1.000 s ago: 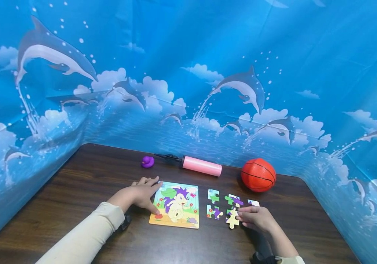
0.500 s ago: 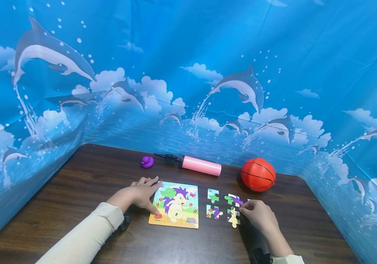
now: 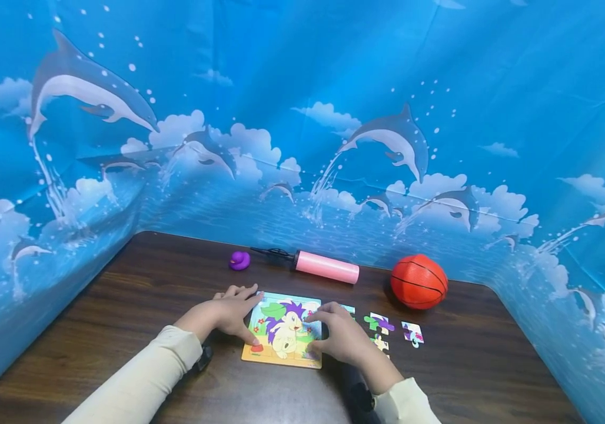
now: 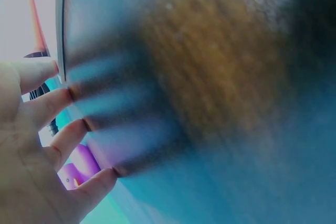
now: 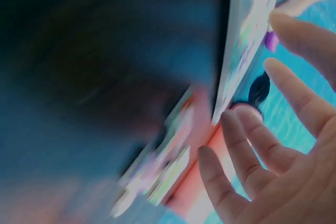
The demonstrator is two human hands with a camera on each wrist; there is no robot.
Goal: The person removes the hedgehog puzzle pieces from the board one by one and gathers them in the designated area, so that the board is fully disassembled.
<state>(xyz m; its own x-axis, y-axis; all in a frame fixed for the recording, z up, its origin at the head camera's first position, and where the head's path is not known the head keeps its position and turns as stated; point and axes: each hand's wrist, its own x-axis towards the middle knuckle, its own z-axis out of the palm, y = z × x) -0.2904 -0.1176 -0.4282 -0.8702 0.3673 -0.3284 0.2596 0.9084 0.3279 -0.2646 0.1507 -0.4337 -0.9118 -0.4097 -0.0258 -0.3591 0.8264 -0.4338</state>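
Observation:
A square jigsaw puzzle (image 3: 283,333) with a purple-spined hedgehog picture lies flat on the table. My left hand (image 3: 228,312) rests at its left edge, thumb on the lower left corner and fingers spread near the upper one. In the left wrist view those fingertips (image 4: 86,124) touch the dark tabletop. Over the puzzle's right edge is my right hand (image 3: 342,334), thumb and fingers apart. The right wrist view shows nothing between its fingers, with the puzzle (image 5: 249,40) beside them. Loose pieces (image 3: 379,322) lie right of that hand, which partly hides several of them.
A separate piece (image 3: 412,333) lies farthest right, in front of a red toy basketball (image 3: 419,282). Along the back are a pink hand pump (image 3: 327,266) with a black end and a purple rubber duck (image 3: 239,260). A blue dolphin-print curtain (image 3: 302,147) surrounds the wooden table (image 3: 175,265).
My right hand has moved left from the loose pieces to the puzzle's right edge, its fingers spreading. The rightmost piece now shows fully. My left hand has stayed in place.

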